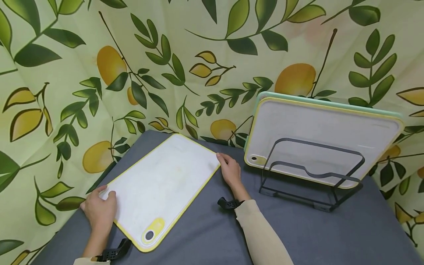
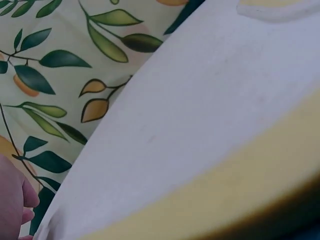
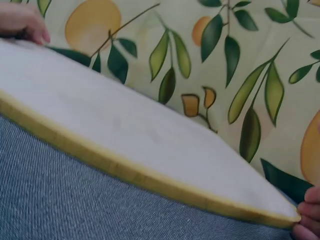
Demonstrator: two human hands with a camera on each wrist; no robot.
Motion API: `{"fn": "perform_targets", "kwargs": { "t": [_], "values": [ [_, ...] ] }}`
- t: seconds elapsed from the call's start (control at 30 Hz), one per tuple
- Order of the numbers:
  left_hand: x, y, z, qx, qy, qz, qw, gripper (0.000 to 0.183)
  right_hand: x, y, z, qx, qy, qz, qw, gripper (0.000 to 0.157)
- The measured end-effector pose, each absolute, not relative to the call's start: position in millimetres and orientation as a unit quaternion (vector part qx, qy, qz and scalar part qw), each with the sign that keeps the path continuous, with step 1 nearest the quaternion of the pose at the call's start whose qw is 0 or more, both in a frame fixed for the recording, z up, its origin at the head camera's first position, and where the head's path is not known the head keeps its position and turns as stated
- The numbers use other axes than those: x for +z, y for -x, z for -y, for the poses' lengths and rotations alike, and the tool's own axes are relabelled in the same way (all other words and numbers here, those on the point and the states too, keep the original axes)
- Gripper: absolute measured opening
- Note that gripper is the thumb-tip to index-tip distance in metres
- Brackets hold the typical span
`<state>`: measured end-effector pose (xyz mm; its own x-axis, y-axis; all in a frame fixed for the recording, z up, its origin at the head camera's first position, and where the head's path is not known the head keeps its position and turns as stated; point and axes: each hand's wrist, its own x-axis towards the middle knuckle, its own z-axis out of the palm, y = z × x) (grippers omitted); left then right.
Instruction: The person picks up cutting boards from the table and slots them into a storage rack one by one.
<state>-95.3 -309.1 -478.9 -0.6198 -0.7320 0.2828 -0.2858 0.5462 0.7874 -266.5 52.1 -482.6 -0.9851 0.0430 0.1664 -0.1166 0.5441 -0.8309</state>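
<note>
A white cutting board (image 1: 165, 184) with a yellow rim and a yellow-ringed hole at its near corner lies slantwise between both hands. My left hand (image 1: 101, 209) grips its left corner, thumb on the white face. At the far right corner, my right hand (image 1: 230, 171) pinches the edge with thumb and fingers. The left wrist view shows the board's face (image 2: 175, 125) close up, with part of the left hand (image 2: 15, 200) at the lower left. In the right wrist view, the right hand (image 3: 309, 215) holds the board's tip. Whether the whole board touches the cloth I cannot tell.
To the right, a dark metal rack (image 1: 311, 204) holds another white, yellow-rimmed cutting board (image 1: 318, 129), leaning upright, with a mint-green-edged board (image 1: 331, 103) behind it. Grey cloth (image 1: 205, 228) covers the table. A leaf-and-fruit patterned curtain (image 1: 185, 22) hangs behind and at the sides.
</note>
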Motion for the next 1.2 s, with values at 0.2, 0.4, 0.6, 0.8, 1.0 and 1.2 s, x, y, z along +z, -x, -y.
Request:
{"fn": "perform_targets", "kwargs": {
  "t": [0.2,0.4,0.6,0.8,1.0,1.2],
  "values": [
    [-478.7,100.8,306.0,-0.352,-0.286,0.831,0.322,0.037,-483.0,266.1,-55.8,0.472,0.004,0.873,0.124,0.046],
    [-470.6,100.4,301.6,-0.392,-0.302,0.822,0.282,0.049,-483.0,269.4,-61.5,0.486,-0.057,0.863,0.128,0.043],
    [-457.1,80.5,300.6,-0.422,-0.345,0.813,0.203,0.062,-483.1,268.3,-65.8,0.474,-0.075,0.874,0.074,0.052],
    [-453.6,69.7,296.0,-0.437,-0.353,0.807,0.182,0.068,-479.3,269.9,-67.7,0.468,-0.081,0.879,0.042,0.057],
    [-459.7,74.8,299.8,-0.431,-0.359,0.797,0.224,0.057,-480.2,268.5,-67.4,0.478,-0.055,0.876,0.048,0.053],
    [-465.8,80.2,306.3,-0.427,-0.359,0.801,0.217,0.054,-487.7,261.2,-62.3,0.463,-0.034,0.882,0.081,0.049]
  ]
}}
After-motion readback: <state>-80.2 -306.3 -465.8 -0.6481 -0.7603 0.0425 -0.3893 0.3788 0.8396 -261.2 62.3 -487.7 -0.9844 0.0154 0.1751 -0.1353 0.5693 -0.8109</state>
